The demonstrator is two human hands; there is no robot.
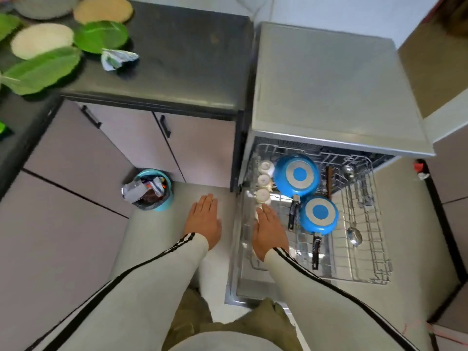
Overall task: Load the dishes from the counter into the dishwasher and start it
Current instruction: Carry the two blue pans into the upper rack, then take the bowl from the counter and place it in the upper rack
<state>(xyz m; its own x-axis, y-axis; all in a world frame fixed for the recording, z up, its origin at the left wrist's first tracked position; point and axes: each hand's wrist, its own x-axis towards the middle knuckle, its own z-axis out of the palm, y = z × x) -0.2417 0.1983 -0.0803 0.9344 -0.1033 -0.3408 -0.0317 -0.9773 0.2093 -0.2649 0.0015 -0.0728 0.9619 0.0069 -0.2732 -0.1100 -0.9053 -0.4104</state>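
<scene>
The dishwasher (329, 79) stands open, its lower wire rack (374, 249) pulled out over the door. Two blue pans lie upside down in the rack, a large one (296, 174) behind a small one (319, 214). Three small white cups (264, 181) line the rack's left side. Ladles and spoons (354, 231) lie along its right side. My right hand (269, 230) hovers flat and empty over the rack's left part, fingertips near the front cup. My left hand (203, 219) is spread flat above the floor, left of the door. Green leaf-shaped plates (101, 36) and round mats (41, 40) stay on the dark counter (182, 59).
A teal waste bin (152, 190) full of wrappers stands on the floor by the cabinet. A crumpled wrapper (117, 58) lies on the counter. Cabinet doors with black handles (166, 126) sit under the counter. Brown boxes stand at the right.
</scene>
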